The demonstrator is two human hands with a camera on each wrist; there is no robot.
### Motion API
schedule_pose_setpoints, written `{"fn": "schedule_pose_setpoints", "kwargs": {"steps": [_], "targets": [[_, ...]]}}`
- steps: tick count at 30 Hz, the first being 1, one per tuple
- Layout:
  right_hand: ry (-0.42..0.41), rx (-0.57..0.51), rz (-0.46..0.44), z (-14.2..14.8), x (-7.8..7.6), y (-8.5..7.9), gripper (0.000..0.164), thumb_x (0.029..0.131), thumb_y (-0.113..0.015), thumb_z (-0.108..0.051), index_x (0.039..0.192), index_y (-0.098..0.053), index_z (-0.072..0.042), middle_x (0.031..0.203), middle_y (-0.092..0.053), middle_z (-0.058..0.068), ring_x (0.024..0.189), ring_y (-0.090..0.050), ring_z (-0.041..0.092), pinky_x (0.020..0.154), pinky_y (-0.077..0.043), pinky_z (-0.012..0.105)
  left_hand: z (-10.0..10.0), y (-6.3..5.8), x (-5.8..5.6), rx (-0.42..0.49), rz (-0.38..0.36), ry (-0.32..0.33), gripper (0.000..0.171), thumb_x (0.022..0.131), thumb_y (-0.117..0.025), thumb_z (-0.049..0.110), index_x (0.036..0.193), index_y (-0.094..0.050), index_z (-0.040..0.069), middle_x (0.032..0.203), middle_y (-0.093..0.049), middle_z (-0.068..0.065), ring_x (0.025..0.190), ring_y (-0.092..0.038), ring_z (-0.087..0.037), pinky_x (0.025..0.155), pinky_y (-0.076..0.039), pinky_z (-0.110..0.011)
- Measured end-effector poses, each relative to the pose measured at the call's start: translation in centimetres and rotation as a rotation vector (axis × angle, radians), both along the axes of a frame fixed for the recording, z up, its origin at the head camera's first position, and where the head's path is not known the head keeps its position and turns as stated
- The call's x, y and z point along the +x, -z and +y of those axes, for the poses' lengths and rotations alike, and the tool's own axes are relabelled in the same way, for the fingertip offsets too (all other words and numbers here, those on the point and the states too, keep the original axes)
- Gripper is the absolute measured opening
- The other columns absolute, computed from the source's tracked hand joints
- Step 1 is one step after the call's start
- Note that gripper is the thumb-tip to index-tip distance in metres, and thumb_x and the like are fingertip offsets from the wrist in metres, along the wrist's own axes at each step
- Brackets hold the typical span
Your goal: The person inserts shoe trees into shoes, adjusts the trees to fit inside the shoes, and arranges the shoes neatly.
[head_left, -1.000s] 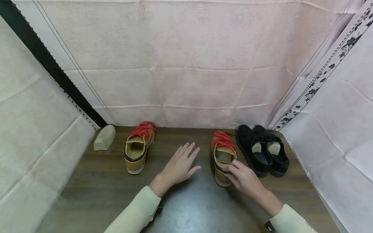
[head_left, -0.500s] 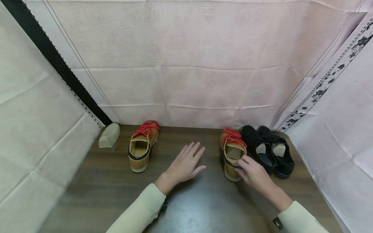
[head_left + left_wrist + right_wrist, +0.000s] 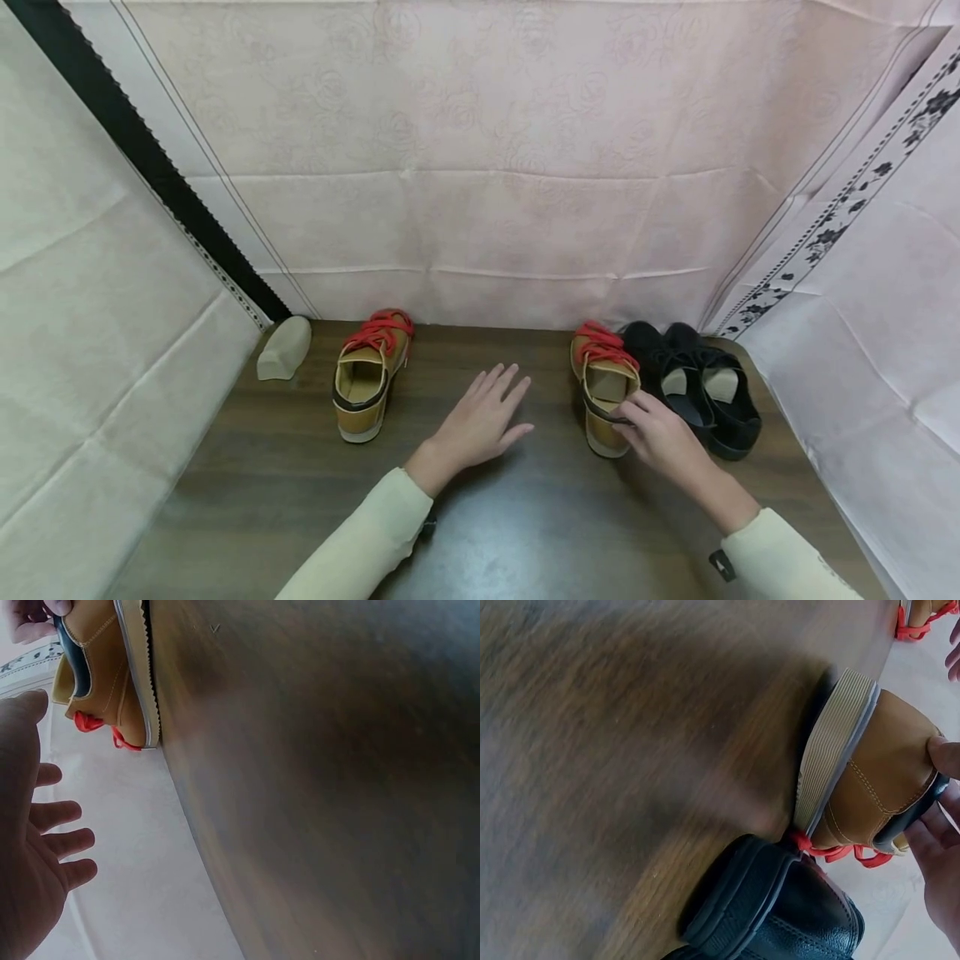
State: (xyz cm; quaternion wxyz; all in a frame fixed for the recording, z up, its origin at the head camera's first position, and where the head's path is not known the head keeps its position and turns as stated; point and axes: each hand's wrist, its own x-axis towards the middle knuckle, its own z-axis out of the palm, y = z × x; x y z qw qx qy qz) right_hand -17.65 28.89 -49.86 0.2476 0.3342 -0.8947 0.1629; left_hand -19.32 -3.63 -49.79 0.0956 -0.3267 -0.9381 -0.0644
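Note:
My right hand (image 3: 660, 433) pinches the black-trimmed heel collar of a tan shoe (image 3: 606, 437) with red laces. A pale insert shows inside that shoe. In the right wrist view the thumb lies on the outside of its heel (image 3: 896, 750), the fingers at the collar. Close on its right stands a pair of black shoes (image 3: 731, 417), each with a pale insert. The left hand (image 3: 476, 421) hovers over the floor with fingers spread, holding nothing. To its left is the matching tan shoe (image 3: 363, 400), whose opening shows no insert.
A pale shoe insert (image 3: 285, 348) lies at the far left against the wall corner. White patterned cloth (image 3: 480, 225) hangs behind and at both sides of the dark wood-look surface (image 3: 487, 533).
The right hand has shifted the tan shoe forward and right, up close to the black pair. The left hand stays spread as before; the view has shifted slightly.

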Motion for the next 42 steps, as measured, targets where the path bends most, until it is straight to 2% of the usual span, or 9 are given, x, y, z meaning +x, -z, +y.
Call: {"fn": "schedule_pose_setpoints", "kwargs": {"steps": [7, 15, 21, 28, 32, 38, 42], "targets": [[0.002, 0.006, 0.004, 0.7, -0.2, -0.1, 0.026, 0.077, -0.088, -0.006, 0.095, -0.072, -0.016, 0.093, -0.062, -0.005, 0.081, -0.059, 0.008, 0.065, -0.054, 0.033, 0.6, -0.2, -0.3, -0.016, 0.001, 0.003, 0.072, 0.105, -0.049, 0.058, 0.160, -0.039, 0.013, 0.165, -0.035, -0.018, 0.152, -0.036, -0.038, 0.123, -0.032, -0.054], [-0.005, 0.009, 0.010, 1.2, -0.5, -0.1, 0.026, 0.078, -0.088, -0.006, 0.095, -0.072, -0.017, 0.091, -0.060, -0.004, 0.077, -0.055, 0.008, 0.063, -0.053, 0.032, 1.1, -0.1, -0.5, -0.008, -0.008, 0.000, 0.071, 0.104, -0.052, 0.056, 0.159, -0.039, 0.013, 0.166, -0.035, -0.017, 0.152, -0.035, -0.038, 0.124, -0.030, -0.053], [-0.005, 0.001, 0.010, 1.6, -0.7, 0.0, 0.027, 0.077, -0.088, -0.004, 0.095, -0.072, -0.017, 0.091, -0.059, -0.005, 0.076, -0.055, 0.007, 0.062, -0.052, 0.031, 1.2, 0.0, -0.7, -0.022, -0.001, -0.005, 0.072, 0.105, -0.046, 0.059, 0.160, -0.038, 0.014, 0.166, -0.034, -0.017, 0.153, -0.034, -0.037, 0.124, -0.030, -0.052], [-0.004, -0.001, 0.016, 2.1, -0.8, 0.0, 0.027, 0.077, -0.088, -0.005, 0.094, -0.072, -0.017, 0.091, -0.058, -0.006, 0.076, -0.053, 0.005, 0.063, -0.050, 0.030, 1.1, 0.0, -0.8, -0.010, 0.000, -0.003, 0.071, 0.104, -0.052, 0.056, 0.159, -0.039, 0.013, 0.165, -0.035, -0.018, 0.152, -0.035, -0.038, 0.123, -0.032, -0.054], [-0.007, 0.002, 0.013, 2.2, -0.8, 0.1, 0.027, 0.077, -0.088, -0.005, 0.095, -0.072, -0.017, 0.092, -0.058, -0.006, 0.076, -0.052, 0.004, 0.063, -0.049, 0.028, 1.0, -0.1, -0.7, -0.019, -0.004, -0.009, 0.071, 0.105, -0.050, 0.057, 0.160, -0.039, 0.013, 0.165, -0.035, -0.017, 0.152, -0.035, -0.038, 0.123, -0.031, -0.053], [-0.030, -0.019, 0.013, 1.9, -0.8, 0.0, 0.031, 0.074, -0.090, -0.003, 0.095, -0.071, -0.015, 0.092, -0.060, -0.004, 0.077, -0.056, 0.006, 0.064, -0.050, 0.026, 0.7, -0.6, -0.5, -0.021, -0.016, -0.017, 0.071, 0.104, -0.051, 0.056, 0.160, -0.038, 0.013, 0.166, -0.034, -0.017, 0.153, -0.034, -0.038, 0.124, -0.030, -0.053], [-0.002, -0.017, -0.033, 1.7, -0.6, -0.1, 0.030, 0.075, -0.090, -0.006, 0.096, -0.070, -0.016, 0.094, -0.061, -0.004, 0.081, -0.059, 0.008, 0.067, -0.053, 0.028, 0.3, -0.7, -0.4, -0.023, -0.002, -0.015, 0.072, 0.105, -0.050, 0.057, 0.160, -0.038, 0.013, 0.166, -0.034, -0.017, 0.153, -0.034, -0.038, 0.123, -0.031, -0.054]]}}
